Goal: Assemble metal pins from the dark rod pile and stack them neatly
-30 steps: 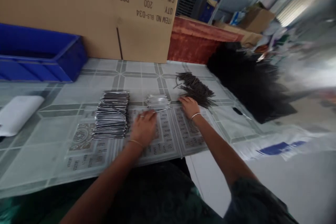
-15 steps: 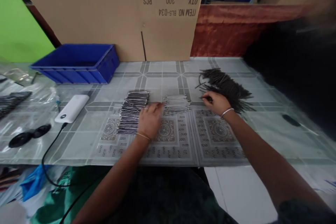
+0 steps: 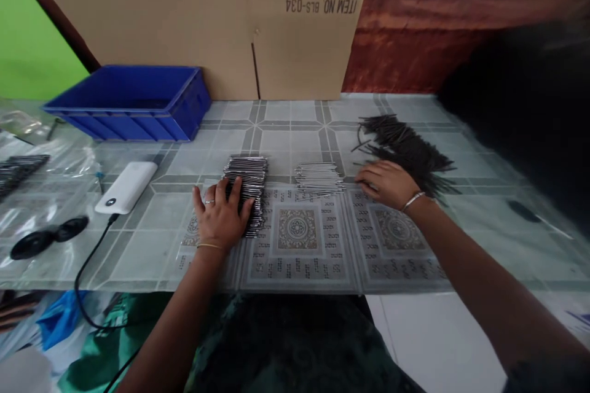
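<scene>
My left hand (image 3: 221, 218) lies with spread fingers on the left side of a stack of shiny dark ribbed rods (image 3: 249, 169), its fingertips touching them. To the right of this stack is a smaller bundle of thin silvery rods (image 3: 319, 178), which neither hand touches. My right hand (image 3: 389, 184) rests at the near left edge of a loose heap of thin dark strips or tubes (image 3: 410, 144). Its fingers are curled together, and whatever they may hold is hidden.
A blue bin (image 3: 133, 116) stands at the back left, before a large cardboard sheet (image 3: 304, 55). Nearer are a white power bank (image 3: 126, 187) with a black cable and a black two-lobed object (image 3: 48, 237). A dark blurred shape (image 3: 520, 110), perhaps a person, fills the right.
My left hand has moved left from between the two rod bundles onto the dark rods, and its fingers have spread. My right hand stays by the dark heap. The view has shifted slightly.
</scene>
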Demonstrator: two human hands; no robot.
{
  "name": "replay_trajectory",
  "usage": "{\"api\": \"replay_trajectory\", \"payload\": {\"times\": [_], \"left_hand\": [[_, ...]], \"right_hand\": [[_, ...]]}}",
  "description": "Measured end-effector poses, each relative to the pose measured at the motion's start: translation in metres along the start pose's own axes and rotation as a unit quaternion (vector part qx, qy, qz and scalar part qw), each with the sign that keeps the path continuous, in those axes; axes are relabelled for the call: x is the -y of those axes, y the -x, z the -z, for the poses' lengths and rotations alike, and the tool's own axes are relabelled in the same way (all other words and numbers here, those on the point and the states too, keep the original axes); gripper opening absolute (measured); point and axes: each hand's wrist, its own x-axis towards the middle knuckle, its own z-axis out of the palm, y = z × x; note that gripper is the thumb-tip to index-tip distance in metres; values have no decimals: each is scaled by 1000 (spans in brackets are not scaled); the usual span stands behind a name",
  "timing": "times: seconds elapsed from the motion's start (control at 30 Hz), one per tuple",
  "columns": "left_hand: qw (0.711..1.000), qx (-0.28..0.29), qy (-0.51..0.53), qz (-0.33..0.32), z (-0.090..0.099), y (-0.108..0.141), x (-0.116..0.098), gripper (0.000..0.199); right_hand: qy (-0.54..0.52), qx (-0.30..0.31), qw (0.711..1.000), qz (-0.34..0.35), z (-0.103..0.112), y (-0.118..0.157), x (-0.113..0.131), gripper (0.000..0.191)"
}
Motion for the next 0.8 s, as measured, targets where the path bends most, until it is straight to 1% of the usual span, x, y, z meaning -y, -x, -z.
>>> {"api": "replay_trajectory", "payload": {"times": [0.1, 0.23, 0.33, 0.4, 0.47, 0.53, 0.6, 0.63, 0.67, 0.7, 0.8], "left_hand": [[1000, -8, 6, 0, -1, -1, 3, 58], [1000, -9, 14, -5, -2, -2, 11, 59], [999, -19, 31, -15, 0, 0, 8, 60], [998, -29, 52, -36, 3, 3, -3, 58], [994, -22, 79, -72, 6, 6, -20, 52], [987, 3, 109, -118, 4, 10, -42, 46], [978, 33, 134, -156, -1, 13, -63, 40], [975, 47, 139, -168, -4, 14, -73, 39], [973, 62, 139, -174, -9, 14, -82, 39], [973, 77, 133, -173, -13, 14, -89, 39], [978, 115, 94, -144, -21, 6, -100, 42]], "right_hand": [[-4, -25, 999, -20, -2, -1, 3, 16], [-8, 9, 1000, 3, -2, -4, 5, 15], [-6, 6, 1000, -20, -2, -4, 7, 16], [-7, 24, 999, -23, -3, -4, 8, 15], [-11, 17, 999, -51, -4, -3, 10, 16], [-9, 5, 996, -85, -6, 0, 11, 17], [-14, 19, 995, -95, -8, 4, 12, 15], [-22, 12, 994, -103, -9, 8, 11, 14], [-30, -15, 992, -120, -10, 12, 10, 14], [-39, -55, 988, -142, -10, 16, 8, 15], [-85, -166, 961, -206, -10, 28, -2, 16]]}}
